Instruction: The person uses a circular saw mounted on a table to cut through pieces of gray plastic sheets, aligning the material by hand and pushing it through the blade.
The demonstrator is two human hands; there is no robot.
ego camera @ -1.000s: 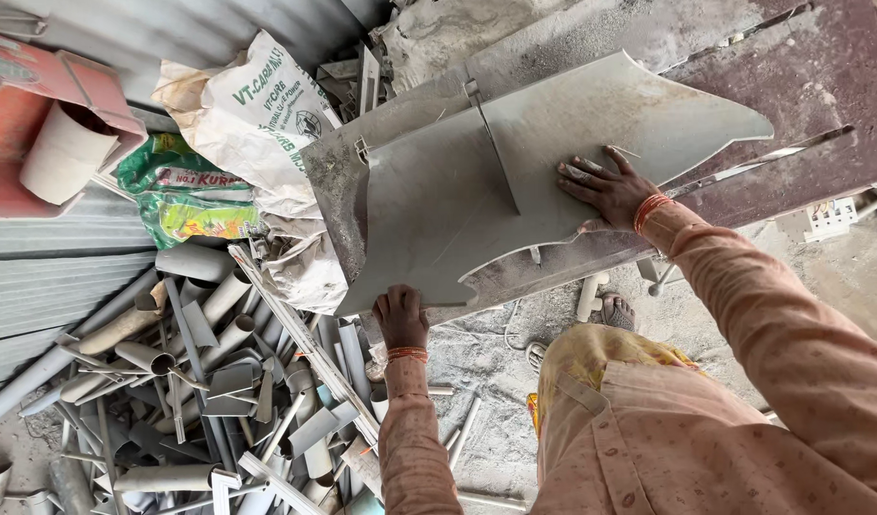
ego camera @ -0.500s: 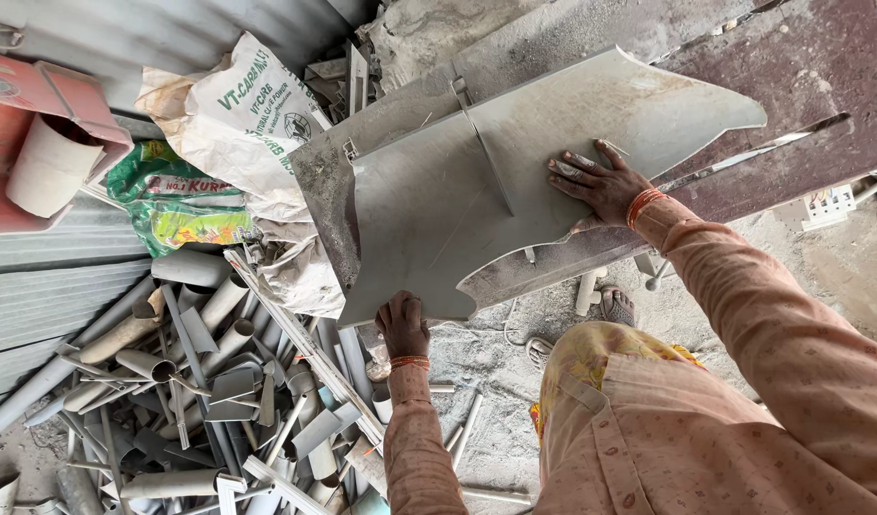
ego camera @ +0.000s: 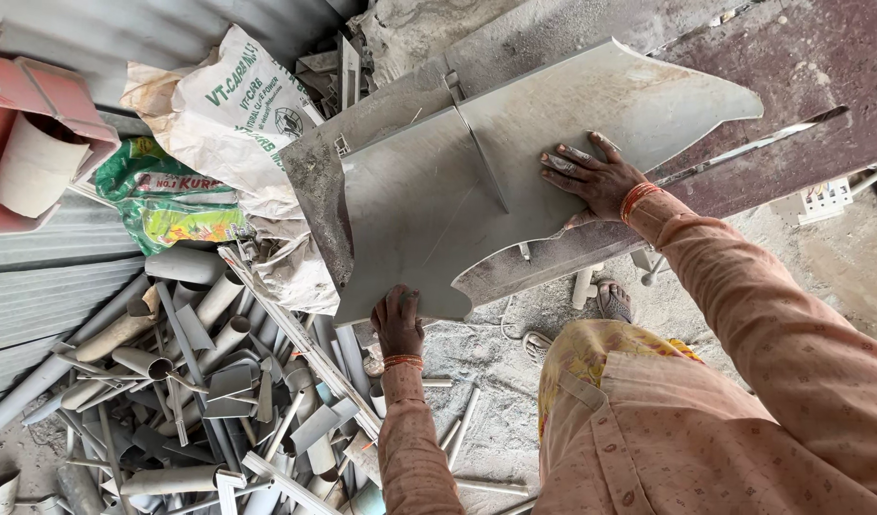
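Note:
A large grey sheet (ego camera: 429, 200) with curved cut-out edges lies across a dusty workbench (ego camera: 801, 67). My left hand (ego camera: 397, 321) grips its near lower edge, fingers curled over the rim. My right hand (ego camera: 596, 178) lies flat on top of the sheet, fingers spread, pressing it down. A raised ridge (ego camera: 477, 143) runs across the sheet between the two hands. A thin saw slot (ego camera: 763, 143) runs along the bench to the right of my right hand.
A heap of grey pipe offcuts and strips (ego camera: 200, 381) covers the ground at lower left. White and green sacks (ego camera: 229, 105) lean behind it. A red box with a cardboard tube (ego camera: 33, 162) sits at far left. My sandalled foot (ego camera: 612, 300) stands under the bench.
The sheet has shifted slightly left and toward me, and both hands moved with it. My grip is unchanged.

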